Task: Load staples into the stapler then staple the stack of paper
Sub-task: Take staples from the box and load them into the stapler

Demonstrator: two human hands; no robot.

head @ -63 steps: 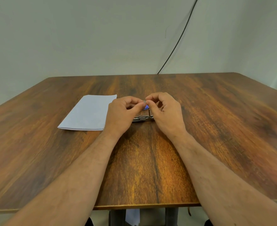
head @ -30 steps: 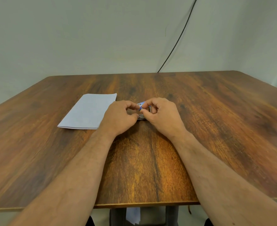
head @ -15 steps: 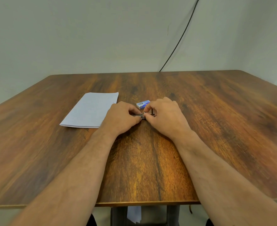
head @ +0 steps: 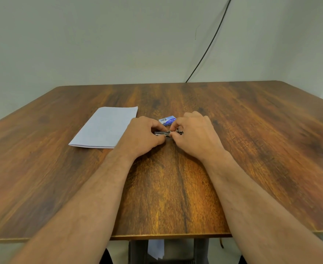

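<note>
Loading step: both hands' fingers pinching the stapler mid-counter; next, seating staples, then reaching the paper stack.

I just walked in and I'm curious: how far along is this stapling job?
Still in the loading stage. The small blue staple box lies on the table just beyond the hands. Left hand and right hand both grip the metal stapler low over the table; whether staples are in yet is hidden. The stack of paper lies untouched to the left, not yet stapled.
</note>
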